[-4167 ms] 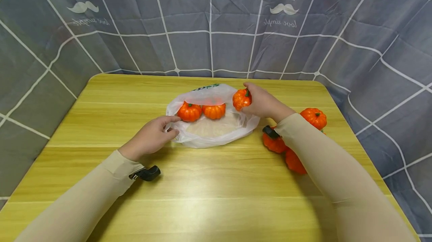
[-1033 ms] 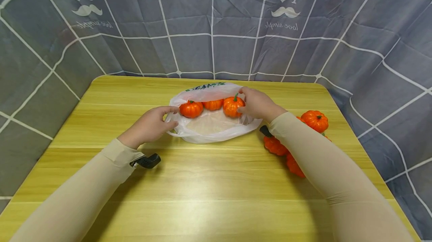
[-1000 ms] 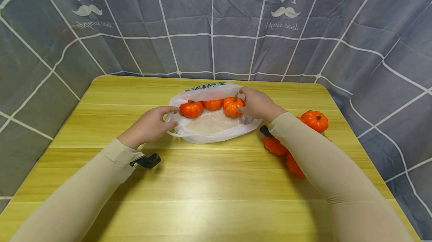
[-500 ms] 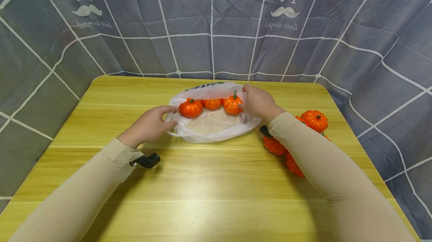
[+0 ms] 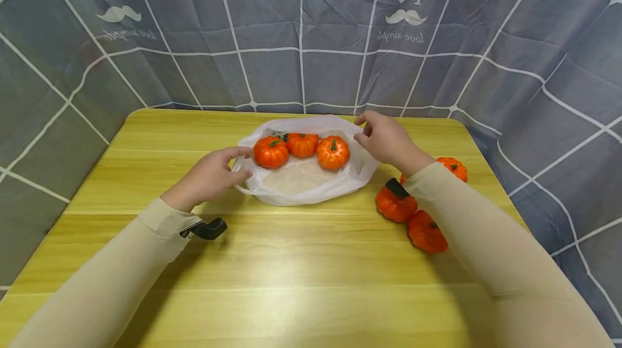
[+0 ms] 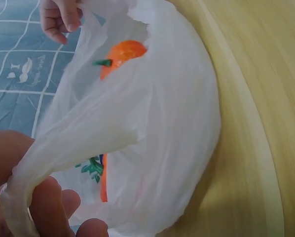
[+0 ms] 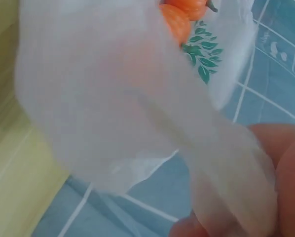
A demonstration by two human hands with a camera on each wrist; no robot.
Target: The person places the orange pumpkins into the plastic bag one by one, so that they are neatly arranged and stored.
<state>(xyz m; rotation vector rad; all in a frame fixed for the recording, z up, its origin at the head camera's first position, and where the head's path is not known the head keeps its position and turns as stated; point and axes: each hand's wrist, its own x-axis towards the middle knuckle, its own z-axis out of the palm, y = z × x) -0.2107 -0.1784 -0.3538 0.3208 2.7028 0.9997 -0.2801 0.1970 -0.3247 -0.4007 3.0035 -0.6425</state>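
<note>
On the bench (image 5: 291,283), to the right, loose pumpkins (image 5: 426,233) lie close together, partly covered by the right sleeve (image 5: 486,248) so their full count cannot be told; the spot seems chosen to put them within easy reach on that side. Farther on, the white plastic bag (image 5: 291,197) lies with its mouth facing up and toward the person, presumably so its inside can be seen. At its left end the left hand (image 5: 206,178) is partly closed, thumb and fingers curled around the gathered plastic of a handle (image 6: 26,173). At its right end the right hand (image 5: 389,140) has its fingers bent in, pinching plastic against the thumb. Gripping both ends likely spreads the mouth and stops the thin sides sagging inward. Inside, three orange pumpkins (image 5: 333,154) sit side by side toward the bag's far wall, stems showing, and neither hand holds one. Beyond the bench hangs a gray cloth (image 5: 335,19) with white grid lines.
</note>
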